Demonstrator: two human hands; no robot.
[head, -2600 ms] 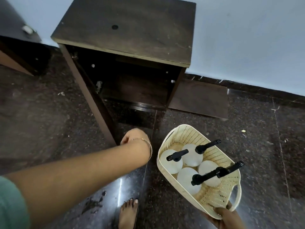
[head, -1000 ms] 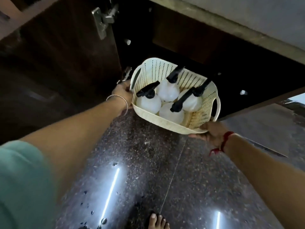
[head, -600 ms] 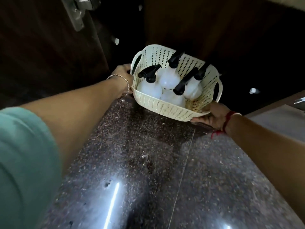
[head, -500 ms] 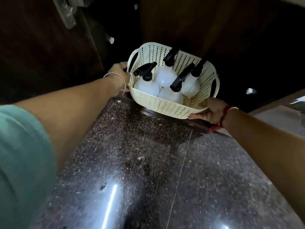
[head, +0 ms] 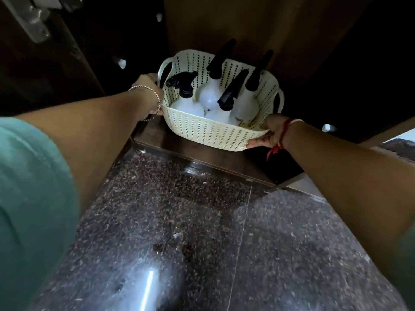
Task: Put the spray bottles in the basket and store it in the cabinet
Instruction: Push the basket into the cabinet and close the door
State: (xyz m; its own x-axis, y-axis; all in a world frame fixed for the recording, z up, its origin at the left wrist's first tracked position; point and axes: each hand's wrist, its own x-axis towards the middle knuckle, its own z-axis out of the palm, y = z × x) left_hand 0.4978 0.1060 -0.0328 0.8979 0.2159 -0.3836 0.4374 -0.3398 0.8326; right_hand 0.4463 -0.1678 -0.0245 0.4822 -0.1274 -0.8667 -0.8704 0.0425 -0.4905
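1. Cream perforated plastic, the basket [head: 208, 131] sits at the mouth of the cabinet [head: 224, 23], above the near part of its bottom shelf [head: 202, 153]. Whether its base already touches the shelf cannot be told.
2. Four white spray bottles [head: 208, 97] with black trigger heads stand in it, packed together and leaning toward the far side.
3. The left hand [head: 147, 86] grips the basket at its left handle, with the fingers mostly hidden behind the wrist. The right hand [head: 267, 133] pinches the near right corner of the rim, fingers curled underneath.
4. The step in hand looks like the last one: seating the basket inside. I would keep it level, lower it until the base bears on the shelf, then slide it straight toward the far panel with both hands pushing evenly.
5. The tall trigger heads are the risk. They rise above the rim, so a tilt could tip a bottle or catch a nozzle on something overhead that is hidden from this view.
6. Nearby things:
   - The dark open door [head: 45, 63] stands to the left with a metal hinge [head: 29, 23], close to the left forearm.
   - A white shelf peg [head: 122, 63] shows on the left wall and another peg [head: 328, 127] shows at the right.
   - Speckled granite floor [head: 179, 221] fills the near ground.
7. The shelf beyond the basket is dark, so I cannot tell whether anything lies there.
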